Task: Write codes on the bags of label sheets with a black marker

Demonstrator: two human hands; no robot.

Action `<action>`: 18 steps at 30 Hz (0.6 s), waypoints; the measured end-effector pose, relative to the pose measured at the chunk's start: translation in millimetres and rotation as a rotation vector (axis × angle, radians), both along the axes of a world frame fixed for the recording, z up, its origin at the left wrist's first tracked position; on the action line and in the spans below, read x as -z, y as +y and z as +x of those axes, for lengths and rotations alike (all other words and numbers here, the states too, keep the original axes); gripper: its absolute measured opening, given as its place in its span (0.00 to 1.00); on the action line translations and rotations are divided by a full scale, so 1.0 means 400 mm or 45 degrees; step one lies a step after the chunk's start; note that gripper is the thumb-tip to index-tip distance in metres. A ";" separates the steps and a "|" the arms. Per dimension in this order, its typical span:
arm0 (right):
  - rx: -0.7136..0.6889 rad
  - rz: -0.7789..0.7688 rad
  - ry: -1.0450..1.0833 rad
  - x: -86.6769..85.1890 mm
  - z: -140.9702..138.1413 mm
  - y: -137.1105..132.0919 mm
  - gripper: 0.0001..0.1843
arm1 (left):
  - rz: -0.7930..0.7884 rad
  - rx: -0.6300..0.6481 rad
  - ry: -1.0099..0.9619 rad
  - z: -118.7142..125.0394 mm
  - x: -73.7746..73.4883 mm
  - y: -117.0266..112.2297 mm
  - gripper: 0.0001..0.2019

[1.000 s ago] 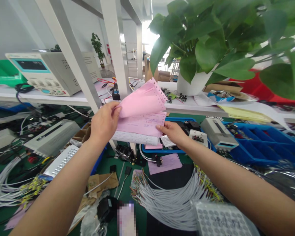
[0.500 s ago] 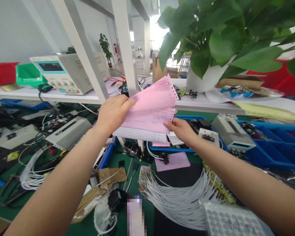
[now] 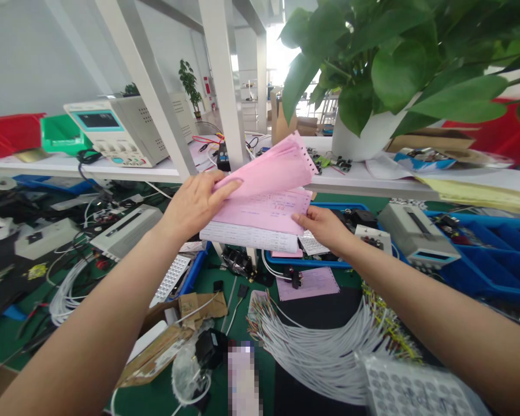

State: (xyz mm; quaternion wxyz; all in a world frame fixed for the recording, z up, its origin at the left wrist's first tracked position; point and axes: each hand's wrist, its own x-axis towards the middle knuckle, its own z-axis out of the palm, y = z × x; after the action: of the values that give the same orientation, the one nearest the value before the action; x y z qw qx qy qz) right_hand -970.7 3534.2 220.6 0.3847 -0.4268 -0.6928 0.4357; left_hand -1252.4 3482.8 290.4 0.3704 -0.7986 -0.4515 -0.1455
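Note:
Pink paper sheets [image 3: 264, 173] with punched edge holes are held up in front of the shelf. My left hand [image 3: 195, 202] grips them at their left side, thumb on top. The upper sheets are folded back, and a lower pink sheet with blue print shows beneath. My right hand [image 3: 323, 225] pinches the right edge of that lower sheet between thumb and fingers. Under the pink sheets hangs a white printed sheet [image 3: 251, 236]. Below on the bench lie another pink slip [image 3: 312, 284] and a bundle of grey cables [image 3: 320, 358] with bare coloured ends.
A white shelf [image 3: 156, 172] with upright posts carries a bench instrument [image 3: 117, 130] and a potted plant [image 3: 359, 133]. Blue bins [image 3: 494, 271] stand at the right. A cardboard piece [image 3: 156, 352], a black adapter [image 3: 210, 348] and a bubble-wrapped pack [image 3: 416, 387] lie nearer.
The view has shifted slightly, so the scene sits a little further right. My left fingers have spread a little over the folded sheets; both hands keep hold of the papers.

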 end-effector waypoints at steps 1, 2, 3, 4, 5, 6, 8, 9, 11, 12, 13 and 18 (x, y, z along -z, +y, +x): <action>0.000 -0.006 0.002 -0.001 -0.001 -0.001 0.12 | -0.004 -0.038 -0.069 -0.005 0.000 0.001 0.20; 0.003 -0.013 0.002 -0.003 -0.002 -0.001 0.12 | -0.020 -0.076 -0.151 -0.008 -0.003 0.002 0.21; 0.006 -0.019 0.000 -0.005 -0.002 -0.002 0.12 | -0.049 -0.111 -0.237 -0.009 -0.007 0.002 0.21; 0.010 -0.026 -0.003 -0.007 -0.003 -0.003 0.11 | -0.080 -0.138 -0.319 -0.008 -0.012 0.003 0.20; 0.014 -0.031 -0.007 -0.009 -0.004 -0.004 0.11 | -0.107 -0.154 -0.386 -0.007 -0.017 0.003 0.18; 0.018 -0.036 -0.011 -0.011 -0.005 -0.004 0.11 | -0.122 -0.156 -0.428 -0.004 -0.022 0.003 0.16; 0.024 -0.039 -0.022 -0.013 -0.005 -0.006 0.11 | -0.134 -0.151 -0.458 0.002 -0.026 0.001 0.12; 0.025 -0.040 -0.028 -0.014 -0.005 -0.006 0.11 | -0.140 -0.159 -0.450 0.004 -0.025 0.000 0.11; 0.020 -0.042 -0.039 -0.013 -0.004 -0.006 0.11 | -0.162 -0.192 -0.405 0.006 -0.020 -0.003 0.11; 0.015 -0.043 -0.044 -0.012 -0.003 -0.004 0.11 | -0.176 -0.204 -0.383 0.005 -0.017 -0.004 0.10; 0.009 -0.045 -0.046 -0.010 -0.003 -0.003 0.11 | -0.185 -0.207 -0.370 0.004 -0.014 -0.004 0.10; -0.022 -0.050 -0.033 -0.001 0.000 0.007 0.11 | -0.151 -0.090 -0.383 -0.006 0.003 0.000 0.11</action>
State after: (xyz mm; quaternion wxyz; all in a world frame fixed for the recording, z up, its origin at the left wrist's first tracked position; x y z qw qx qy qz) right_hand -970.9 3537.0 221.0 0.3636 -0.4339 -0.6925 0.4471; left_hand -1254.7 3482.9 289.3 0.2557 -0.7719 -0.5375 -0.2233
